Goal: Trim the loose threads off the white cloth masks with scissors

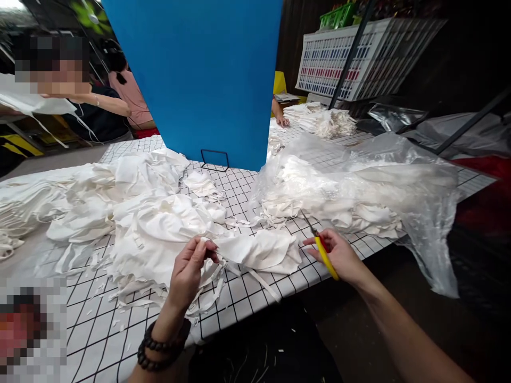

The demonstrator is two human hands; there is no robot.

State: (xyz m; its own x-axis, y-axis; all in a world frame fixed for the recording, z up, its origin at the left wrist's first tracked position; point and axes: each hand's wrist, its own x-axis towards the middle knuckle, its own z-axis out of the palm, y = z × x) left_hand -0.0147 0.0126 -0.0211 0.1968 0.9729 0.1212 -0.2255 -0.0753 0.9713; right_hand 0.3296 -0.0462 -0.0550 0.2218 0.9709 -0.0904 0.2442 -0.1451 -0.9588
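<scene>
My left hand [190, 268] pinches the edge of a white fabric piece [261, 250] that lies on the grid-patterned table [255, 298]. A dark bead bracelet circles that wrist. My right hand [339, 255] grips small yellow-handled scissors [322, 249], blades pointing up and away, just right of the fabric piece. Loose white strips [207, 290] trail under my left hand near the table's front edge.
A big heap of white fabric [131, 213] covers the left of the table. A clear plastic bag [367, 186] holds more pieces on the right. A blue board [199, 74] stands behind. Other people work at left and beyond the board; white crates [359, 58] stand at the back right.
</scene>
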